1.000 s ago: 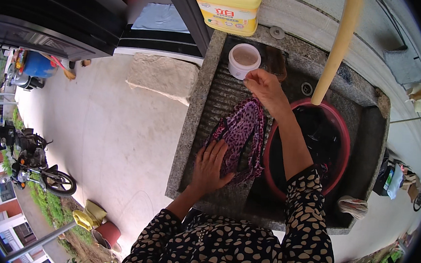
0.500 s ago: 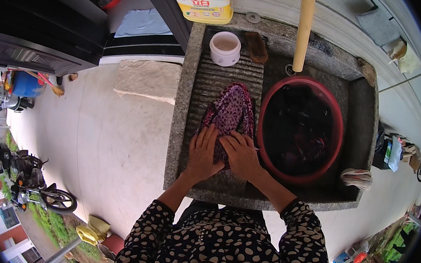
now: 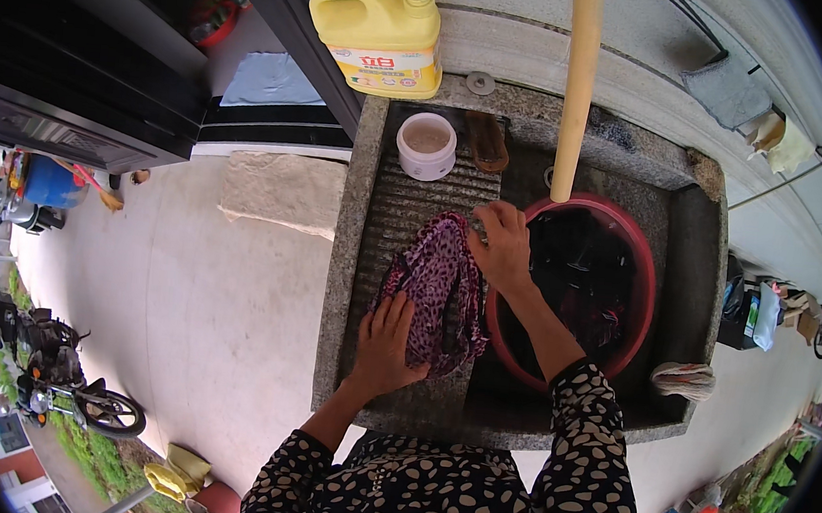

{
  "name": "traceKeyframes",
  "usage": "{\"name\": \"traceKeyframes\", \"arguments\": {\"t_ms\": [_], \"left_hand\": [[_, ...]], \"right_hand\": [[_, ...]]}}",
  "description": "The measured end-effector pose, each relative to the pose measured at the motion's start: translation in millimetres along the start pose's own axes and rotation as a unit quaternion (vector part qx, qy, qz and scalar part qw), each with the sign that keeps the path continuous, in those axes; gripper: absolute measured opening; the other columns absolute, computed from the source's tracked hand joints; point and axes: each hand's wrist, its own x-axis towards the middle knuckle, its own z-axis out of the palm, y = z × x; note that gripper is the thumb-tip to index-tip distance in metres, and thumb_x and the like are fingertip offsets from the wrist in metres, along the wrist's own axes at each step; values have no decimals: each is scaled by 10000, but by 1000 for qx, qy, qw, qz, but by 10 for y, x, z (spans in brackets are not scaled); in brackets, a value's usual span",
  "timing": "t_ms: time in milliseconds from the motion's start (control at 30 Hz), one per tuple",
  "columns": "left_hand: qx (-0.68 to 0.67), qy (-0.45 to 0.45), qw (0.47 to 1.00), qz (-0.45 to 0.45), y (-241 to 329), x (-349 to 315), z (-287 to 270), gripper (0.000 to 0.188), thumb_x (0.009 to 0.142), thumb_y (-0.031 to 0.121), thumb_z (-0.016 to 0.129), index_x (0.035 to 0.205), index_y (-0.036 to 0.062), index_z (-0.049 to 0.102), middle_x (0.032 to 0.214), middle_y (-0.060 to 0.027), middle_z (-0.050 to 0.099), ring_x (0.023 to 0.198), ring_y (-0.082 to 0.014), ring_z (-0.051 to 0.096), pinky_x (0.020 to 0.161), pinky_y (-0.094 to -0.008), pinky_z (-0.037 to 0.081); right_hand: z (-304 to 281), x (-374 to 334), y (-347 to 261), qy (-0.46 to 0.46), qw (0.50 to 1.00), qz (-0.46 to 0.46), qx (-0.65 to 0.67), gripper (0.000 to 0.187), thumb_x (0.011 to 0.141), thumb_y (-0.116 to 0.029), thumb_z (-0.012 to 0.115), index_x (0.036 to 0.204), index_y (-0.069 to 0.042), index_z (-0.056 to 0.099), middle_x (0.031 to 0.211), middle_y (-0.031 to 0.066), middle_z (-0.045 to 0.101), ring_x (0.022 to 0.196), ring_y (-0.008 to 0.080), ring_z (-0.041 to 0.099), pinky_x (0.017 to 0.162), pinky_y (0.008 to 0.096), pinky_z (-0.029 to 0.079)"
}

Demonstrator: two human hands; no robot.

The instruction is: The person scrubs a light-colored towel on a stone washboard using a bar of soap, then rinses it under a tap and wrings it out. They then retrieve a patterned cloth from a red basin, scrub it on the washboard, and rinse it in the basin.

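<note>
A wet purple and pink leopard-patterned cloth point(image 3: 438, 278) lies bunched on the ribbed stone washboard point(image 3: 391, 201). My left hand point(image 3: 385, 349) rests flat on its near left part, fingers stretched out. At the cloth's far right edge is my right hand point(image 3: 505, 255), its fingers bent and apart between the cloth and the basin; what lies under the fingertips is partly hidden. A red basin point(image 3: 651, 287) of dark water, with dark cloth in it, stands just right of the washboard. Beyond the cloth are a brown scrubbing brush point(image 3: 486, 143) and a white round tub point(image 3: 426, 146).
A yellow pump jug point(image 3: 376, 39) stands behind the stone sink point(image 3: 339, 280). A wooden pole point(image 3: 578, 86) comes down over the basin's far rim. A striped rag point(image 3: 683, 380) sits at the sink's right side. A motorcycle point(image 3: 59, 372) is parked at the left.
My right hand has left the cloth's near part and moved away from me to its far right edge. My left hand stays on the cloth. The view has tilted, showing more of the yellow jug.
</note>
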Motion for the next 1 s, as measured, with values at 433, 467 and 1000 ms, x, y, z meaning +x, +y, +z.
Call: {"name": "traceKeyframes", "arguments": {"t_ms": [433,467,1000], "left_hand": [[-32,-17,999,-29,44,4,-47,1014,676,440,735,1470,54,236,1534,-178,185,1403,-365,179,1077,-538,174],[-35,-8,999,-22,26,-7,-12,1019,670,437,739,1470,55,237,1533,-180,186,1405,-367,174,1078,-542,170],[-39,-64,989,125,188,-401,75,766,811,413,684,1427,99,353,1552,-80,202,1436,-315,138,1085,-579,206]], "right_hand": [[526,1236,493,-113,955,268,-58,645,759,-254,707,1326,-197,404,1157,190,474,1074,366,511,845,456,463],[414,1072,525,-93,959,267,16,635,759,-256,706,1322,-195,416,1136,195,487,1034,368,534,835,455,469],[428,68,-251,-16,982,18,-187,487,767,-320,728,1217,-222,570,1033,140,500,918,301,554,649,409,501]]}}
